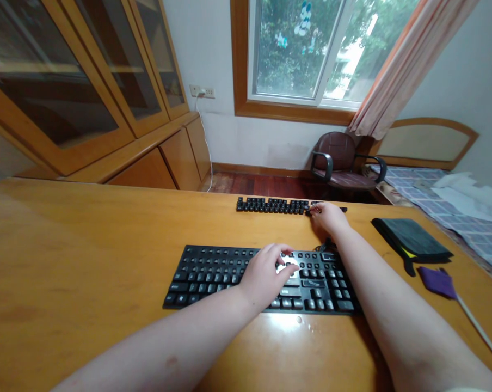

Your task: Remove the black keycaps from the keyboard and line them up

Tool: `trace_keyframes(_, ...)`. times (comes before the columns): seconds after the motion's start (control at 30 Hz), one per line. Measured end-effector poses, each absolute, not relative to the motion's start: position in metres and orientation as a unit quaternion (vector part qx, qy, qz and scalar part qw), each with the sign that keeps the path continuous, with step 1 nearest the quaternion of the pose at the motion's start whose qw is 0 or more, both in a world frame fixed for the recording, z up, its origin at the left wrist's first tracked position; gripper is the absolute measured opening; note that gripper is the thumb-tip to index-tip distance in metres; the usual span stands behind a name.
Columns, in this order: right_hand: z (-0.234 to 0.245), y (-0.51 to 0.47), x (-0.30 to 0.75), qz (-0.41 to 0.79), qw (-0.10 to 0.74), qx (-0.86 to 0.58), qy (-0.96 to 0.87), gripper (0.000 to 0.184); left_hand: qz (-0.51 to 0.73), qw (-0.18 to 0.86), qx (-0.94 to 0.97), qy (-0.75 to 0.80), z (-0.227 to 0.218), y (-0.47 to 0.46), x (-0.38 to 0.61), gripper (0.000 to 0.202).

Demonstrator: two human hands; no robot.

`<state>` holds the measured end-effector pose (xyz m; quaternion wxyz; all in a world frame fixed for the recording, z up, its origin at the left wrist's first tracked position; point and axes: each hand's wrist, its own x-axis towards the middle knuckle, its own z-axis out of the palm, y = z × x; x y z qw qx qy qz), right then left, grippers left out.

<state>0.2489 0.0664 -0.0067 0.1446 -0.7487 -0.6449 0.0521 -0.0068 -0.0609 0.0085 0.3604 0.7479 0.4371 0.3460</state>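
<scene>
A black keyboard [213, 276] lies flat on the wooden desk. Its lower rows carry keycaps, while the upper rows show small bare key stems. My left hand [266, 272] rests over the keyboard's right-centre part, thumb and fingers apart and holding nothing. Behind the keyboard, loose black keycaps [272, 205] stand lined up in rows near the desk's far edge. At the right part of those rows, my right hand [330, 219] has its fingertips pinched at a keycap, which the fingers partly hide. A bundled black cable lies beneath my right wrist.
On the desk's right lie a folded dark cloth [413, 239] and a purple-headed brush or duster [437, 283] with a pale handle. Beyond the desk stand a brown office chair [339, 158] and a bed [466, 207]. Glass-door cabinets [123, 120] line the left wall.
</scene>
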Motion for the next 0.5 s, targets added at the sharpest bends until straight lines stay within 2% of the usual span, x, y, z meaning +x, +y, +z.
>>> trace_keyframes(0.5, -0.0099, 0.0691, 0.2449, 0.042, 0.155, -0.736, -0.658, 0.021, 0.339, 0.344, 0.758, 0.438, 0.0071, -0.0601, -0.0058, 0.021)
